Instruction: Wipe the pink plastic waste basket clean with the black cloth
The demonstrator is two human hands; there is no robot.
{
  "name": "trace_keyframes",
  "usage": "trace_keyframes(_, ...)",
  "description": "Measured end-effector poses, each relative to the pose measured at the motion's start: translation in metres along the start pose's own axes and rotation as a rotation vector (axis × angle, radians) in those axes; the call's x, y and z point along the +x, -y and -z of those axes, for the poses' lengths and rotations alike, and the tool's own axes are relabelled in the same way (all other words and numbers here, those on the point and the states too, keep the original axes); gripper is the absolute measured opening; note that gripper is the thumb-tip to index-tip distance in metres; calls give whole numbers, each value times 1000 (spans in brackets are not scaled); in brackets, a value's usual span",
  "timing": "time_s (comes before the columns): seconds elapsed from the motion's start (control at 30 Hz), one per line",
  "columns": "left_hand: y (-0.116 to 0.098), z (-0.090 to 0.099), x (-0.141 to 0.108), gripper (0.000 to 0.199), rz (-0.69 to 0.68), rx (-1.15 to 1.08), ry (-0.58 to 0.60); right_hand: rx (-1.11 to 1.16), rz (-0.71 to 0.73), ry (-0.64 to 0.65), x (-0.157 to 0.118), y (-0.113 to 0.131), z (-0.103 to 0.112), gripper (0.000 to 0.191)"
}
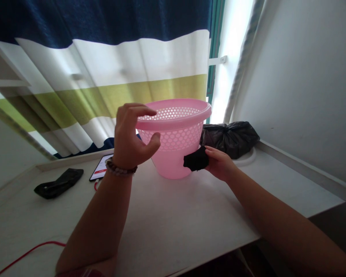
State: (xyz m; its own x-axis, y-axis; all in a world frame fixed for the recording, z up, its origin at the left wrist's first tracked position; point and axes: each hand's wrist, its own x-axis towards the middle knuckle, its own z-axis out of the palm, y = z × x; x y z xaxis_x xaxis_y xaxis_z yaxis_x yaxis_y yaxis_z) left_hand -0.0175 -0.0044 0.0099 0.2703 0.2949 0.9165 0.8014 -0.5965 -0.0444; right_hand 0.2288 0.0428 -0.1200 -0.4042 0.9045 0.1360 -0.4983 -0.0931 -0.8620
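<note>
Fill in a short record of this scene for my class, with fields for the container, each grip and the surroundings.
Container: pink basket, upright on a pale table, perforated upper wall
Left grip: open, thumb and fingers apart at the basket's rim; contact unclear
Right grip: holding a small black item, seen against the basket's lower wall
Left side: lit phone, dark folded item, red cable
Right side: black plastic bag
Backdrop: striped curtain

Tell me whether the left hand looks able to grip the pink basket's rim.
Probably yes. The empty left hand is curved open at the left of the pink basket, thumb below the rim, and nothing seems to block it. The right hand holds a black item lower down, away from that side.
</note>
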Motion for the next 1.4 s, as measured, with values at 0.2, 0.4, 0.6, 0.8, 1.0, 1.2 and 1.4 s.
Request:
trace_keyframes(0.2,-27,24,0,14,-13,-255,40,110,21,13,-5,8,-6,17)
trace_keyframes(0.4,-49,-6,-4,11,-10,-337,742,47,49,28,-8,8,-11,16)
trace_keyframes(0.6,-53,-40,-16,31,71,-311,780,18,77,128,-6,2,-5,21)
trace_keyframes(0.8,-56,-39,-16,13,55,-258,826,-107,54,261,-8,0,-2,27)
trace_keyframes(1.0,-56,-34,-12,15,59,-227,839,-465,259,9,-5,-6,-4,29)
trace_keyframes(1.2,-59,-30,-9,14,117,-236,754,-711,722,78,-11,1,-1,64)
trace_keyframes(1.4,-60,-34,-11,17,253,-282,735,-853,612,103,-18,3,-10,24)
